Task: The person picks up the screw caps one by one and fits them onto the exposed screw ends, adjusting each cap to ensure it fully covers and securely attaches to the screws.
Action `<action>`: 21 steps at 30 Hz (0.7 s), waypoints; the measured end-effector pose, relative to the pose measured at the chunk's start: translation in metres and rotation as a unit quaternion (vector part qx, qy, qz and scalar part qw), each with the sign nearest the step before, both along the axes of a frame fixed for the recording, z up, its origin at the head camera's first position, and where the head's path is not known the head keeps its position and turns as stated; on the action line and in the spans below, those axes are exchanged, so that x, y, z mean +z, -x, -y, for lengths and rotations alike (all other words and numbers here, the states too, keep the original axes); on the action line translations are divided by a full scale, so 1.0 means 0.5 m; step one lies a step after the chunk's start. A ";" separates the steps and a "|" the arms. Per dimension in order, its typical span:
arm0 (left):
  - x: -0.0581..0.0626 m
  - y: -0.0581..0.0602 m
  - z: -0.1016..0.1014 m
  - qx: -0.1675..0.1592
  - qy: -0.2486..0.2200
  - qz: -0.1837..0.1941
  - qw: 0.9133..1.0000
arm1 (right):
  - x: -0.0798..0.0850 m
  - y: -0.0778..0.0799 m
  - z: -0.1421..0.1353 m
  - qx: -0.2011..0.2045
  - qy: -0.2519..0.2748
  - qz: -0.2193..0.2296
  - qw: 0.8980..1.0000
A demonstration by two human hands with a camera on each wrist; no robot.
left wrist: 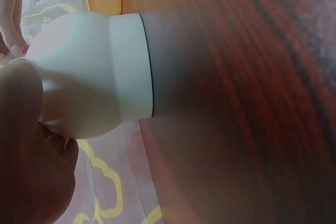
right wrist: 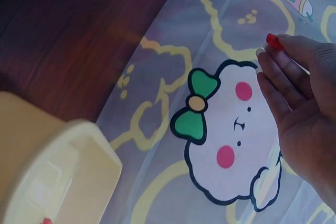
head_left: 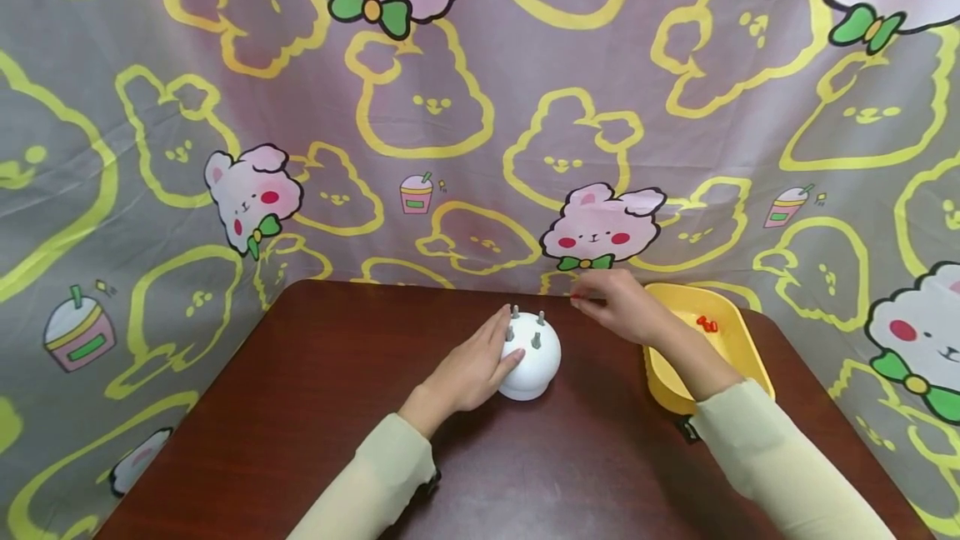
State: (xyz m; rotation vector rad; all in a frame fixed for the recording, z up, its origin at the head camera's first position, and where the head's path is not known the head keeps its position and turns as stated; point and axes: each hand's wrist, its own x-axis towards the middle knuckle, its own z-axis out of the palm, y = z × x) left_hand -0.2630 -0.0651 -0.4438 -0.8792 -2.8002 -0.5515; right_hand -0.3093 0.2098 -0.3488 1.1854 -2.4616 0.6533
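Note:
A white rounded object (head_left: 531, 369) with several grey pegs sticking up from its top stands on the table. My left hand (head_left: 472, 369) holds it from the left, with the thumb across its near side and the long fingers along its left side. In the left wrist view, the smooth side of the white object (left wrist: 92, 72) and its flat-edged base show beside the thumb. Beyond it to the right, my right hand (head_left: 618, 302) is raised, pinching a small red piece (right wrist: 274, 41) between thumb and fingertip; the other fingers are loosely bent.
On the right side of the table sits a yellow tray (head_left: 660, 377) with several small red pieces (head_left: 707, 324) in it. The dark wood table (head_left: 337, 407) backs onto a grey patterned cloth (head_left: 480, 182). My right forearm reaches over the tray.

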 end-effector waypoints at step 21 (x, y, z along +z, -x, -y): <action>-0.005 0.001 0.001 -0.003 -0.001 -0.012 1.000 | -0.010 0.000 0.064 0.031 0.041 0.019 0.999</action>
